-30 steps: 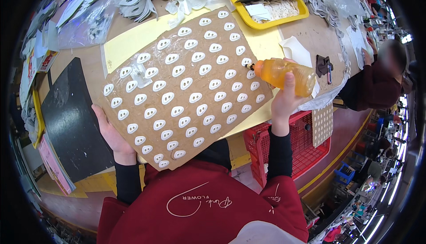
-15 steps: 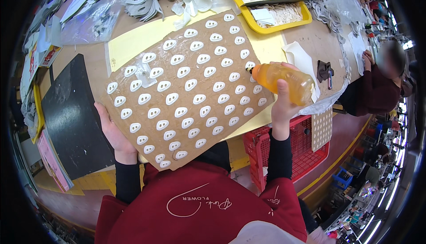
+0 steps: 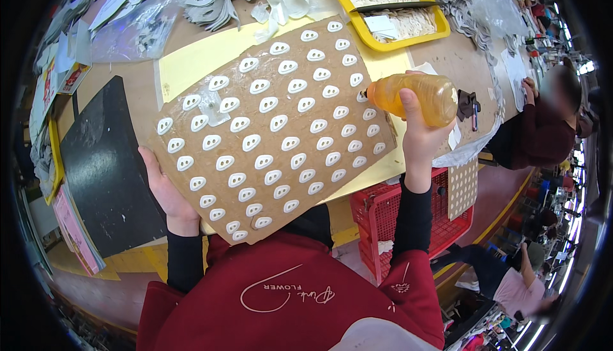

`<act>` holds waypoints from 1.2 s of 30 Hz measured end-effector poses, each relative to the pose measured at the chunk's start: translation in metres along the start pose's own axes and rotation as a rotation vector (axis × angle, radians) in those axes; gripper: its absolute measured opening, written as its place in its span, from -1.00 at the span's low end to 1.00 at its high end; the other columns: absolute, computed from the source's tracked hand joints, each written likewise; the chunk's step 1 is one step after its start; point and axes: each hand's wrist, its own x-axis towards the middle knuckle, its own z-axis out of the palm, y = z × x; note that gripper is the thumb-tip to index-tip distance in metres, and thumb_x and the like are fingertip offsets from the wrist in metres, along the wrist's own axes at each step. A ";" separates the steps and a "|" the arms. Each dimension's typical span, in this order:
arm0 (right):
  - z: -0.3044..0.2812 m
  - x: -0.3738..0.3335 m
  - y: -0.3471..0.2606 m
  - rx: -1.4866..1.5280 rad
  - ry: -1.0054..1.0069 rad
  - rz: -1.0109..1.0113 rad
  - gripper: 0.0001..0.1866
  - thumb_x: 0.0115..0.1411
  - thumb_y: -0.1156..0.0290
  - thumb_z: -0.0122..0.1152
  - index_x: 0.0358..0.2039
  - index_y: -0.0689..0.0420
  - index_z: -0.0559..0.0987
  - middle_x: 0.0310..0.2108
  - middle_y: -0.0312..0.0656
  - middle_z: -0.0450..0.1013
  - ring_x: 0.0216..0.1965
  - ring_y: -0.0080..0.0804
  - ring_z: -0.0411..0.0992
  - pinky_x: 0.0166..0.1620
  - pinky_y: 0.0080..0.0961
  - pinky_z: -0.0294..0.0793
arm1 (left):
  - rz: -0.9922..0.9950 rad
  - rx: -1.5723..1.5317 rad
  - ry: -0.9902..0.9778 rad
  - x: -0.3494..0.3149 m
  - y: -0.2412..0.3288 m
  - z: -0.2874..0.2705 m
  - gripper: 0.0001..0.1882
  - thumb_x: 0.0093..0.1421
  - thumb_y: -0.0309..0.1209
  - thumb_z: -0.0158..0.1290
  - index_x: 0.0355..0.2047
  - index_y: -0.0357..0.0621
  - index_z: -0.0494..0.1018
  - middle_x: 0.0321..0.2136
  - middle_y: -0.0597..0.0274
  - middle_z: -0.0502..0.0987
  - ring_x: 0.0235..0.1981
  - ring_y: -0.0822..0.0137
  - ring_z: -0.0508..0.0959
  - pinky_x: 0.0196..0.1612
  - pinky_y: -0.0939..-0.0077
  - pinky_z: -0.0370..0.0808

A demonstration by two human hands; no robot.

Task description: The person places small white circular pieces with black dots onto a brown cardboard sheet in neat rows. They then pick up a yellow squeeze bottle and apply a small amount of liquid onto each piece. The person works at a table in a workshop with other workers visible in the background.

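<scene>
A brown board (image 3: 255, 177) slants over the table's near edge, with rows of small white oval pieces (image 3: 278, 123) on it, each with two holes. My left hand (image 3: 171, 191) grips the board's left edge; the thumb shows and the other fingers are hidden beneath. In my right hand (image 3: 424, 140) is a squeeze bottle (image 3: 415, 96) of amber liquid, tipped on its side with the dark nozzle pointing left. That nozzle is at a white piece by the board's right edge; whether it touches cannot be told. A clear scrap (image 3: 212, 108) lies among the pieces at upper left.
A yellow tray (image 3: 440, 29) of loose white pieces stands at the far right. Grey cut-outs (image 3: 217, 0) are bundled at the back. On the left lies a black board (image 3: 105, 166). A red crate (image 3: 373, 223) is below the table, right of me. Other people are at the right.
My right hand and the bottle have moved slightly right and up. The board has shifted a little to the right. Another person has come into view at the lower right.
</scene>
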 end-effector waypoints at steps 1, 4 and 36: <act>0.000 0.001 -0.001 -0.007 -0.001 0.007 -0.69 0.05 0.44 0.47 -0.25 0.32 0.60 -0.32 -0.14 0.60 -0.33 -0.48 0.57 -0.21 -0.56 0.54 | -0.001 -0.002 -0.007 0.000 0.000 0.000 -0.27 0.38 0.19 -0.40 0.30 -0.12 0.12 0.23 0.03 0.27 0.20 0.06 0.35 0.22 0.08 0.34; 0.000 0.004 0.000 -0.107 -0.049 -0.100 -0.74 0.06 0.44 0.46 -0.30 0.31 0.61 -0.39 -0.18 0.60 -0.38 -0.51 0.57 -0.26 -0.58 0.53 | -0.028 -0.040 -0.130 -0.001 0.000 -0.001 -0.32 0.40 0.13 -0.37 0.30 -0.10 0.13 0.23 0.06 0.29 0.20 0.08 0.35 0.23 0.11 0.33; -0.021 -0.009 0.019 0.435 0.271 0.419 -0.49 0.22 0.02 0.25 -0.11 0.25 0.49 -0.25 -0.14 0.53 -0.30 -0.46 0.52 -0.30 -0.58 0.49 | 0.017 -0.038 -0.108 0.001 -0.003 0.012 -0.38 0.42 0.08 -0.41 0.36 0.05 0.06 0.31 0.09 0.17 0.29 0.08 0.24 0.29 0.04 0.24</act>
